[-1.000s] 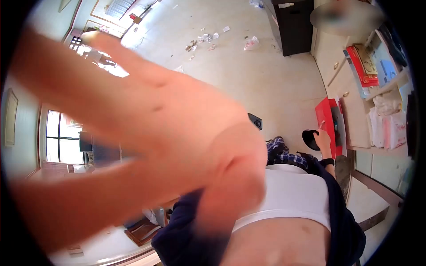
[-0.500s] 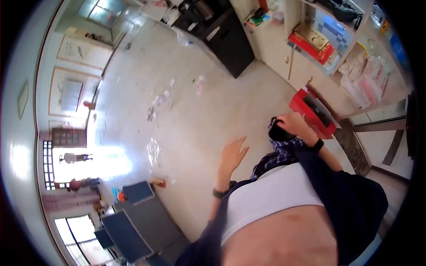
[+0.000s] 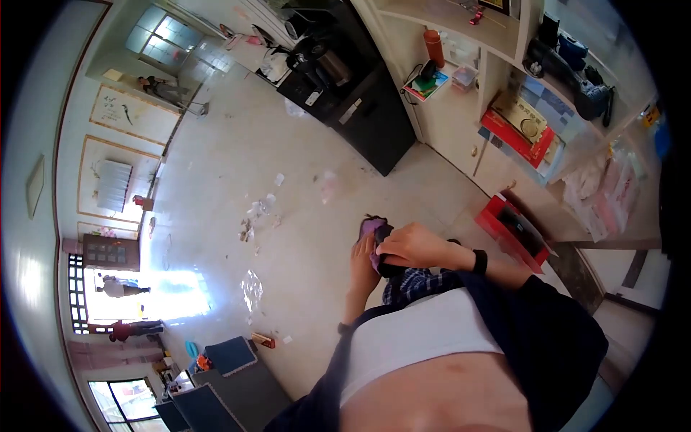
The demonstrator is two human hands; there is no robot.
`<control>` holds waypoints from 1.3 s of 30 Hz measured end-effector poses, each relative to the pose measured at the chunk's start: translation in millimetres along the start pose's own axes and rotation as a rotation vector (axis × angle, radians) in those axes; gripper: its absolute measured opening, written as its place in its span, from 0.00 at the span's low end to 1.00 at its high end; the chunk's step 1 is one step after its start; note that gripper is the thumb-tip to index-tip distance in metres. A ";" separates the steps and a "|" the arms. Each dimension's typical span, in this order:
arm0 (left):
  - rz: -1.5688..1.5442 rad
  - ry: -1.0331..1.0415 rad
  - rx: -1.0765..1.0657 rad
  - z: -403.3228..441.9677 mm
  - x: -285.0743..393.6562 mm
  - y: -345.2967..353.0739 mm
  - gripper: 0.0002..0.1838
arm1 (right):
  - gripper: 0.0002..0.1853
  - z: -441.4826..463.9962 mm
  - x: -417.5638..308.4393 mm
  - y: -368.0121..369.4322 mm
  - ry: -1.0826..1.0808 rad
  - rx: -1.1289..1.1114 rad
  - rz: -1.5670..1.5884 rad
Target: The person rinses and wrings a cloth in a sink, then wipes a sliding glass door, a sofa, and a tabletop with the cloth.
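Both my hands meet in front of my waist, over a purple and black item that looks soft; its exact kind is hard to make out. My left hand (image 3: 363, 261) is closed round the lower side of the purple part (image 3: 369, 226). From the right, my right hand (image 3: 416, 246) pinches the black part (image 3: 389, 269), its fingers bent over it. Just below the hands lies dark plaid cloth (image 3: 412, 286), beside my white top.
An open red box (image 3: 512, 232) stands on the floor by the pale shelf unit (image 3: 461, 122). Beyond is a black cabinet (image 3: 378, 119). Scraps and crumpled plastic (image 3: 252, 289) litter the floor. A grey sofa (image 3: 252, 381) is lower left. People stand near the bright doorway and far wall.
My right hand has moved left, away from the red box. My left hand, earlier open and apart, has closed on the purple and black item. The view has shifted slightly.
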State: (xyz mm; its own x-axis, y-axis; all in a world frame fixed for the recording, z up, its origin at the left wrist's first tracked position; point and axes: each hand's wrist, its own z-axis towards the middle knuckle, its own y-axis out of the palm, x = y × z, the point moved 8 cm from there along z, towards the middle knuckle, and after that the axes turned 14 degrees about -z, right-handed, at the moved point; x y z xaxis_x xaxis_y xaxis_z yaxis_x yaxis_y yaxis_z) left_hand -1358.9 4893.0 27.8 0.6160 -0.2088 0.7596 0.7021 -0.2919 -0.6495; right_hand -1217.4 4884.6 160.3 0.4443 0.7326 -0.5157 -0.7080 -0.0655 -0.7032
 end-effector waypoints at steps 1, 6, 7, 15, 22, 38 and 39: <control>-0.035 -0.012 -0.015 11.3 1.4 -5.3 0.25 | 0.08 3.8 6.7 -2.5 0.046 0.051 0.009; -0.131 -0.154 -0.167 54.0 -0.4 -18.6 0.20 | 0.07 21.2 72.0 3.9 0.481 0.086 -0.102; -0.107 -0.190 -0.243 65.1 -3.2 -20.8 0.21 | 0.08 24.4 84.6 3.6 0.547 0.113 -0.146; -0.031 0.082 -0.359 138.8 -86.0 -88.3 0.14 | 0.11 61.2 141.1 70.2 0.863 0.106 -0.302; -0.247 -0.090 -0.418 161.5 -160.8 -140.2 0.15 | 0.12 124.5 142.6 123.7 0.899 -0.086 -0.150; -0.243 -0.309 -0.270 270.9 -239.0 -215.8 0.14 | 0.13 275.0 287.1 182.4 0.631 -0.485 -0.163; -0.166 -0.167 -0.212 282.0 -241.3 -228.4 0.14 | 0.14 284.8 296.1 190.6 0.592 -0.498 -0.164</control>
State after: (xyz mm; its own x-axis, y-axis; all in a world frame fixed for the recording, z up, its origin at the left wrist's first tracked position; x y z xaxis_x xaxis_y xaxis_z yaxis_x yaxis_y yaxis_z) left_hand -1567.2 5273.3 -16.5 0.5613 0.0089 0.8276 0.7186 -0.5013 -0.4820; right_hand -1377.1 5281.9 13.0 0.8393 0.2859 -0.4624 -0.3407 -0.3861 -0.8572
